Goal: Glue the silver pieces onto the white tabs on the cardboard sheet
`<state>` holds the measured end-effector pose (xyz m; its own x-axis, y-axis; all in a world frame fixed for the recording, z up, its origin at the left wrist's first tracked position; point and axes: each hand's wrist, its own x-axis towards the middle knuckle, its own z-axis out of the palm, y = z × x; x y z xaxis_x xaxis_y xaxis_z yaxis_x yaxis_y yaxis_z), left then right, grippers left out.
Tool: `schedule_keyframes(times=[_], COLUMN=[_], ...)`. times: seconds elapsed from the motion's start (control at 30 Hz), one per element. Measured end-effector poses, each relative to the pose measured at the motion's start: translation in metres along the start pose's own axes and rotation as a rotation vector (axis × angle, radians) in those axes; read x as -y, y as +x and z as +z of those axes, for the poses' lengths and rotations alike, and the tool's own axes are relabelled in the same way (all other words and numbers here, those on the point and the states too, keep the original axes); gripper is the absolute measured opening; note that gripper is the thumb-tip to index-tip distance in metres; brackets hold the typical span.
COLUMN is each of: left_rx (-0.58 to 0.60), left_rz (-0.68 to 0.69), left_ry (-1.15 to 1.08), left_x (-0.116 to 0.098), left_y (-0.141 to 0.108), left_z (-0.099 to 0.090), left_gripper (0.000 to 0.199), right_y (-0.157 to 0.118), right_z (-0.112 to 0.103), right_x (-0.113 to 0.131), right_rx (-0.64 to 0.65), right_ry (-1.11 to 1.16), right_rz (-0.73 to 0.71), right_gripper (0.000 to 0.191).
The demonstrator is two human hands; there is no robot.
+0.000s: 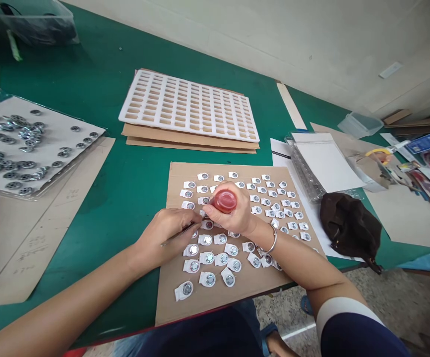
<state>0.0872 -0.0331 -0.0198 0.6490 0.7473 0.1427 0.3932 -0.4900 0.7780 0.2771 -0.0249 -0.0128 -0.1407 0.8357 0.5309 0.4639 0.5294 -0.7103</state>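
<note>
My right hand (pixel 240 213) is wrapped round a red, rounded bottle (pixel 225 201), whose base end faces up toward me; its tip is hidden below the hand. Close beside it, my left hand (pixel 168 229) is closed on a thin metal tool that looks like tweezers (pixel 179 235). Both hands meet over a brown cardboard sheet (pixel 168 302). Spread across the sheet in loose rows are several small white tabs, each bearing a round metal disc, such as the near white tab (pixel 208 279). What lies right under my fingertips is hard to make out.
A white slotted tray (pixel 188 105) lies on cardboard behind the sheet. Loose metal discs (pixel 29 131) sit on a plastic-covered white board at left. At right are a dark pouch (pixel 350 218), white cards (pixel 326 161) and yellow-handled scissors (pixel 380 152). The green table (pixel 125 183) ends near my lap.
</note>
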Motion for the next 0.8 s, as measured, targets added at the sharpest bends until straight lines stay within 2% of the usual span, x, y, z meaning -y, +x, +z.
schedule_keyframes(times=[0.23,0.57,0.8], left_rx=[-0.012,0.019,-0.024], left_rz=[0.001,-0.029,-0.003], left_ry=[0.014,0.063,0.103], left_x=[0.0004,-0.0001,0.0016], left_y=[-0.0007,-0.0009,-0.0005], left_z=[0.0011,0.0010,0.0025], left_gripper=[0.018,0.016,0.016], right_y=[0.0021,0.0071,0.0092], right_z=[-0.0006,-0.0041,-0.0065], right_x=[0.0013,-0.0017,-0.0037], right_rx=[-0.006,-0.012,-0.009], right_ry=[-0.012,-0.025,0.013], right_rz=[-0.015,0.053,0.121], right_gripper=[0.027,0.028,0.029])
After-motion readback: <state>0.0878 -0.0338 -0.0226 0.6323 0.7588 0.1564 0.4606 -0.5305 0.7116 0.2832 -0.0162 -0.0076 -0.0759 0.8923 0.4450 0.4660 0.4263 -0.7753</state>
